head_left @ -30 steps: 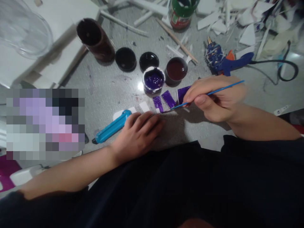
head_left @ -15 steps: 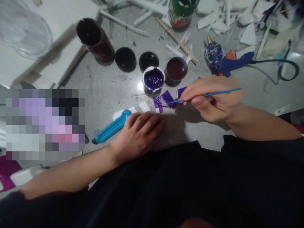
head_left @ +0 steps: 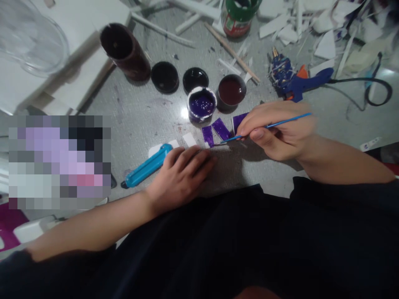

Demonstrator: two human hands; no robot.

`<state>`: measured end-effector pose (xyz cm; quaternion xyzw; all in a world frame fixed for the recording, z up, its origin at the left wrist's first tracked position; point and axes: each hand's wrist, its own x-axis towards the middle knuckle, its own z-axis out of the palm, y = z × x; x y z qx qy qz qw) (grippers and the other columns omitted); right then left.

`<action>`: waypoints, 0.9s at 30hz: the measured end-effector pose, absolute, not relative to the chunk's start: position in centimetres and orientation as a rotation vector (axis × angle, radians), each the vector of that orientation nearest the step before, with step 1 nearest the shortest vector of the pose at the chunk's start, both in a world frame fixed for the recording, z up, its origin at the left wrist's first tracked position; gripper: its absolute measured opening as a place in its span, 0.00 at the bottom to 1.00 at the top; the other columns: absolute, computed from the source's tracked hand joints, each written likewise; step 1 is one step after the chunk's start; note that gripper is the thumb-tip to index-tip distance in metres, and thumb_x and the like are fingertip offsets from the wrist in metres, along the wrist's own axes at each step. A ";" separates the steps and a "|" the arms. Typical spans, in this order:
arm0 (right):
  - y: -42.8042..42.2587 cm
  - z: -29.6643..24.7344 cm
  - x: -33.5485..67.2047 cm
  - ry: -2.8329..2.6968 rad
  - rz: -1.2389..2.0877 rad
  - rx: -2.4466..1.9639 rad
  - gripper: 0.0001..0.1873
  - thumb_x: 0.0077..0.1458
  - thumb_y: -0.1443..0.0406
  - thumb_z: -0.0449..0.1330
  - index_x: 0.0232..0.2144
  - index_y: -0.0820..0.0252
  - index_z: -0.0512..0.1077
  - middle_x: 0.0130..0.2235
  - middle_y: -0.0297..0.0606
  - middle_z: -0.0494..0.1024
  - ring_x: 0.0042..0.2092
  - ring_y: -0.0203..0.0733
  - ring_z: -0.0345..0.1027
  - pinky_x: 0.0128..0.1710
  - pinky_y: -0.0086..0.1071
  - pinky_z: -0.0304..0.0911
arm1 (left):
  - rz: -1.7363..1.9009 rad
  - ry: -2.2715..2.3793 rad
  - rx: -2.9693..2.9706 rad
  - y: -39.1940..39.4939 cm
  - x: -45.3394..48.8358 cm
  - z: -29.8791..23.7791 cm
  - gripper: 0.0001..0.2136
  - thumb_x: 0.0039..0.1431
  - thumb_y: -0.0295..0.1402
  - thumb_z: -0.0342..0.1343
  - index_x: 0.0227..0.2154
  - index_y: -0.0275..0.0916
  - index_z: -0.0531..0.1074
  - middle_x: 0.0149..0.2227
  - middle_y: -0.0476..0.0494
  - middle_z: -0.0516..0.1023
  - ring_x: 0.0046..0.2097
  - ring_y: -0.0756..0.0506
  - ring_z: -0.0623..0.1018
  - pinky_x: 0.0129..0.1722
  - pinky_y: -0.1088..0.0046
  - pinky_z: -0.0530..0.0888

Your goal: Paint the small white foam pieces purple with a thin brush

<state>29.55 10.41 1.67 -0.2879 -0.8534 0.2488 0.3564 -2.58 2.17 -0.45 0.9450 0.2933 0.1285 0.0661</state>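
Right hand point(head_left: 285, 135) gripping brush point(head_left: 289, 119), purple strip point(head_left: 207, 135) (probably touched)

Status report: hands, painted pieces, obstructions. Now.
Right hand gripping blue brush, tip at leftmost purple piece. Left hand near blue cutter. Nothing visibly blocking brush.

Counting one blue brush point(head_left: 291, 119) within the grip of the right hand point(head_left: 285, 135), three purple pieces point(head_left: 221, 128) at and left of it. Up-left of the grip, counting one purple paint pot point(head_left: 199, 118), two black lids or dishes point(head_left: 164, 77), one brown cup point(head_left: 229, 106), one tall brown container point(head_left: 135, 62). Beyond it, counting one glue gun point(head_left: 296, 84), one green-topped jar point(head_left: 238, 25); far left, one cutter point(head_left: 149, 167).
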 end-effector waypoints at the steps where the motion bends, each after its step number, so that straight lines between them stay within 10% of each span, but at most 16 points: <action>1: 10.4 1.7 29.6 -2.208 0.649 -0.748 0.16 0.86 0.57 0.59 0.45 0.55 0.81 0.39 0.31 0.88 0.39 0.35 0.85 0.41 0.30 0.78 | 0.387 0.886 2.849 2.2 -2.6 -0.5 0.24 0.80 0.39 0.64 0.74 0.41 0.81 0.66 0.33 0.87 0.69 0.31 0.79 0.69 0.50 0.76; 27: 10.2 1.4 29.5 -2.019 0.712 -0.747 0.12 0.83 0.60 0.62 0.47 0.57 0.83 0.40 0.31 0.87 0.38 0.32 0.84 0.38 0.26 0.77 | 0.448 0.884 2.875 2.2 -2.6 -0.5 0.20 0.84 0.38 0.59 0.70 0.38 0.82 0.66 0.33 0.87 0.68 0.34 0.81 0.68 0.53 0.76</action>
